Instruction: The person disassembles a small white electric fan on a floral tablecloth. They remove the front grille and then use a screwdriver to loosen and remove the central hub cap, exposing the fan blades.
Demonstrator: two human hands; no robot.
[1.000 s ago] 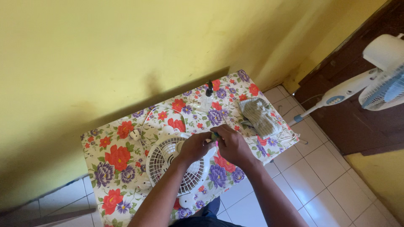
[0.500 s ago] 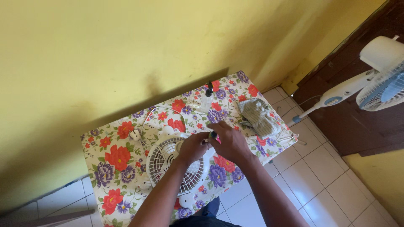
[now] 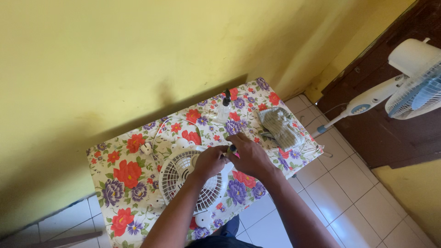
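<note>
Head view: two hands (one fan (image 3: 193, 177)).

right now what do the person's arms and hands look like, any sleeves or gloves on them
Both arms are bare from the bottom edge of the picture up to the hands, with no sleeve showing. The left hand and right hand wear no gloves, and no watch, ring or wristband can be seen. The fingers are bare too; finer detail is too small to tell.
</note>
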